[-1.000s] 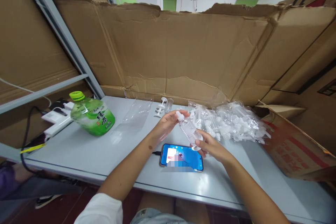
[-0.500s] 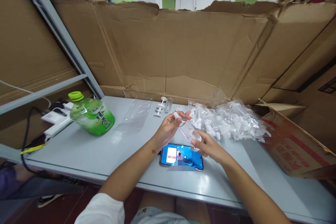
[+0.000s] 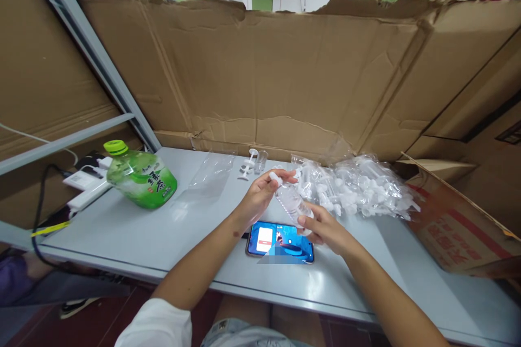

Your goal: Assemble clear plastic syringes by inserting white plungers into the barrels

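Barely anything has moved since the earlier frame: I see both hands at nearly the same spot, the clear bottle (image 3: 292, 201) tilted between them. My left hand (image 3: 262, 193) pinches its white top (image 3: 275, 178); my right hand (image 3: 319, 223) grips its lower end, fingers closed around it. The bottle is above the lit phone (image 3: 280, 242), near the clear bags of white parts (image 3: 366, 190) on the grey table (image 3: 163, 244).

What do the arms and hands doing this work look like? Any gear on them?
They are a person's: the left hand and right hand are bare, with no gloves, watch or cables visible. A white sleeve ends near the left elbow; no right sleeve shows.
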Tool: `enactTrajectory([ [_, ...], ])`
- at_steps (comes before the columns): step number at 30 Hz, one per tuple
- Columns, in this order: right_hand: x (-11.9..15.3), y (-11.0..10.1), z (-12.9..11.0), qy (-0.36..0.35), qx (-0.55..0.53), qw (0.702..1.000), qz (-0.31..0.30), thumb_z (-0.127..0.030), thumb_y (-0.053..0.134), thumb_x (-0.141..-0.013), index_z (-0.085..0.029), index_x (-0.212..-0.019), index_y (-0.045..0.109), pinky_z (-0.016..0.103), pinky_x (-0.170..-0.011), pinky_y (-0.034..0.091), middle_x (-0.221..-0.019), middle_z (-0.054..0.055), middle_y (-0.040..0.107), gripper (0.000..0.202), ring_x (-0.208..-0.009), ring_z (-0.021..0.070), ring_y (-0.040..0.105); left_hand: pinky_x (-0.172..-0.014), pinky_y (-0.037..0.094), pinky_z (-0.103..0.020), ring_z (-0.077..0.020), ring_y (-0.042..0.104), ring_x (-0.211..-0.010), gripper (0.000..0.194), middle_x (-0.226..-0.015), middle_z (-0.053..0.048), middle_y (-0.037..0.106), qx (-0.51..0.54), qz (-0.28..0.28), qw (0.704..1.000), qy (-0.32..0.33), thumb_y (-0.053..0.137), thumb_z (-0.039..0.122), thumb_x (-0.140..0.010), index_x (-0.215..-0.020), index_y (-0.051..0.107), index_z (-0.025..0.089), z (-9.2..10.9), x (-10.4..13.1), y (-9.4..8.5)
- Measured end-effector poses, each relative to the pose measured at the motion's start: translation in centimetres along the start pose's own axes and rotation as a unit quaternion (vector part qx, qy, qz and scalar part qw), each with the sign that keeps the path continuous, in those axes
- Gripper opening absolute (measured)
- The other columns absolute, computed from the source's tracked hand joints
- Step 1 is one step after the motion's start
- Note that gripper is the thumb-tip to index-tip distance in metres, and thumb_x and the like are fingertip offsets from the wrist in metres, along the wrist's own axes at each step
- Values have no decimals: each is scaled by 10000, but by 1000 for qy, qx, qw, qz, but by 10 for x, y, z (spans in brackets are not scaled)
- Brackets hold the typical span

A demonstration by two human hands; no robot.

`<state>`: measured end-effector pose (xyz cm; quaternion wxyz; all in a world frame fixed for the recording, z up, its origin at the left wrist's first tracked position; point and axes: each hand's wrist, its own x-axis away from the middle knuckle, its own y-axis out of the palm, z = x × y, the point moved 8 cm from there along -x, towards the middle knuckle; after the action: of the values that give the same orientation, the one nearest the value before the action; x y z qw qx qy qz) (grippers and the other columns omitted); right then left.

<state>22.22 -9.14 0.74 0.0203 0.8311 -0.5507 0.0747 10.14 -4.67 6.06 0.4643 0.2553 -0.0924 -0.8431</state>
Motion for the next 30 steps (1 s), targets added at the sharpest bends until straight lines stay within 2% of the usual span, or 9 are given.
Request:
enactTrajectory([
  [4, 6, 25, 15, 81, -204, 960, -175, -542, 613, -731, -163, -903, 551, 176, -337, 154, -594, -23, 596, 421, -301, 0, 248, -993, 351, -390, -260, 502, -1178, 390, -1152, -89, 625, 50, -54, 997, -30, 630, 422, -787, -1113, 592, 212, 3, 4, 10],
  [6, 10, 35, 18, 117, -257, 931, -232, -576, 616, -704, -145, -931, 562, 174, -316, 167, -571, -16, 616, 490, -269, 0, 237, -958, 380, -388, -267, 530, -1140, 366, -1051, -78, 650, 72, -60, 995, -31, 640, 417, -781, -1082, 600, 211, 5, 6, 15],
  [8, 11, 38, 19, 130, -270, 921, -249, -597, 617, -689, -133, -933, 566, 172, -296, 164, -546, -14, 618, 527, -247, 3, 238, -946, 382, -369, -257, 550, -1110, 292, -883, -42, 644, 77, -43, 996, -9, 645, 389, -785, -1004, 612, 200, 10, 6, 17],
  [13, 6, 21, 5, 57, -181, 971, -146, -547, 648, -702, -156, -823, 518, 159, -297, 149, -545, -38, 571, 429, -275, -1, 278, -925, 378, -334, -234, 592, -1030, 248, -759, -4, 583, 74, 19, 997, 21, 681, 356, -759, -903, 605, 169, 11, 4, 16],
  [17, 5, 5, -10, 5, 11, 1000, -11, -516, 605, -750, -170, -819, 508, 173, -318, 222, -568, -51, 516, 365, -318, 28, 349, -892, 390, -320, -249, 568, -1076, 283, -798, -21, 615, 68, 50, 996, 16, 682, 387, -750, -922, 599, 178, 4, 0, 8],
  [20, 7, -7, -25, -48, 190, 974, 114, -444, 601, -763, -176, -942, 541, 213, -399, 350, -596, -32, 546, 328, -403, 84, 459, -901, 387, -310, -238, 558, -1097, 246, -833, -27, 630, 46, 51, 997, 33, 653, 369, -781, -931, 604, 180, 3, -3, 5],
  [24, 13, -14, -37, -106, 359, 895, 243, -417, 574, -782, -166, -1122, 515, 292, -555, 450, -794, 52, 634, 426, -553, 153, 558, -926, 380, -312, -221, 572, -1076, 186, -833, -17, 633, 22, 86, 993, 80, 639, 323, -802, -918, 611, 180, 5, -4, 1],
  [27, 14, -17, -38, -110, 382, 877, 269, -436, 574, -781, -161, -1167, 498, 315, -585, 464, -872, 82, 637, 479, -578, 166, 569, -934, 378, -321, -221, 572, -1084, 193, -872, -28, 663, 8, 106, 990, 89, 630, 322, -811, -950, 613, 190, 6, -5, -1],
  [30, 10, -16, -31, -92, 282, 936, 192, -449, 605, -766, -183, -1077, 532, 259, -511, 446, -729, 18, 609, 416, -530, 134, 551, -933, 384, -335, -230, 564, -1101, 225, -931, -52, 686, 8, 58, 996, 69, 614, 344, -820, -991, 620, 197, 10, -5, 2],
])
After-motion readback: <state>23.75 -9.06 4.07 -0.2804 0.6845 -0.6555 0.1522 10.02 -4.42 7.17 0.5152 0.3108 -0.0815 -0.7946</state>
